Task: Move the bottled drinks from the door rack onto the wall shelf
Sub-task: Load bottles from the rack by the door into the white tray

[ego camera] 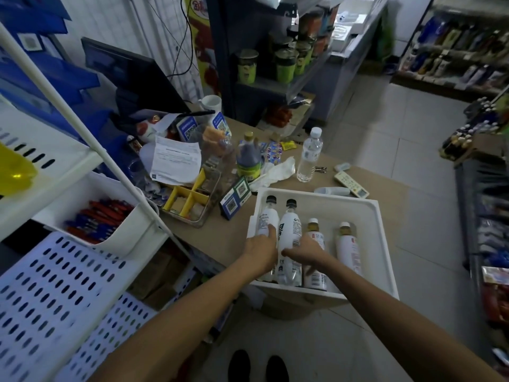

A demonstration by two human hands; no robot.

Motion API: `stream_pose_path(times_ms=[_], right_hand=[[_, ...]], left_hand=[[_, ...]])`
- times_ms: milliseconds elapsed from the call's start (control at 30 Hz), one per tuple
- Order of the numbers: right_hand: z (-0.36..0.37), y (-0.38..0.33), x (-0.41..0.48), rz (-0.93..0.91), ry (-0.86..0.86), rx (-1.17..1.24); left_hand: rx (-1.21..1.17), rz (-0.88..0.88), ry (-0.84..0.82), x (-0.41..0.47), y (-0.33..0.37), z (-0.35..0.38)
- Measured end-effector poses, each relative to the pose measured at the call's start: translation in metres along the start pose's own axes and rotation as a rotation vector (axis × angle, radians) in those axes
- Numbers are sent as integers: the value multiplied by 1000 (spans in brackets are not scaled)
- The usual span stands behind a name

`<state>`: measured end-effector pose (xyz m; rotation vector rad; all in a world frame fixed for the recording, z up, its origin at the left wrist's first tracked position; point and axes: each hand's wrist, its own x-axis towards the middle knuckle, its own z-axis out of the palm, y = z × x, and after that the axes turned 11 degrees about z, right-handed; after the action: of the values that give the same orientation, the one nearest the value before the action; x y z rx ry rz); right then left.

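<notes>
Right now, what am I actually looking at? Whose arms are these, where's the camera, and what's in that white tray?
There is no machine here. These are a person's bare arms, filmed by one wide camera worn on their head, looking forward and down. On the shop counter sits a white tray holding four bottled drinks, two black-capped and two light-capped. The left hand rests on the leftmost bottle. The right hand touches the tall bottle beside it. Whether either hand already grips, I cannot tell. Behind the tray stands a clear water bottle, with a remote control lying near it. The white perforated shelf is on the left.
</notes>
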<state>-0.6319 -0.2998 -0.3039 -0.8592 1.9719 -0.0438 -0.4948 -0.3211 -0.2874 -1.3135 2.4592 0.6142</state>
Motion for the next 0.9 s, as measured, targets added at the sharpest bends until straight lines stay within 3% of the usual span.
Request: stream_pose_path(times_ms=[333,633,900], right_hand=[[-19,-2,-27,-295,316,-269],[2,-11,-60,-477,353,-497],[40,-52,-132,-684,407,-542]], left_hand=[[-6,-70,276,-25,-18,-27],[-130,-198,285,-66,-14,-9],[-46,-284,405,-144,-35,-21]])
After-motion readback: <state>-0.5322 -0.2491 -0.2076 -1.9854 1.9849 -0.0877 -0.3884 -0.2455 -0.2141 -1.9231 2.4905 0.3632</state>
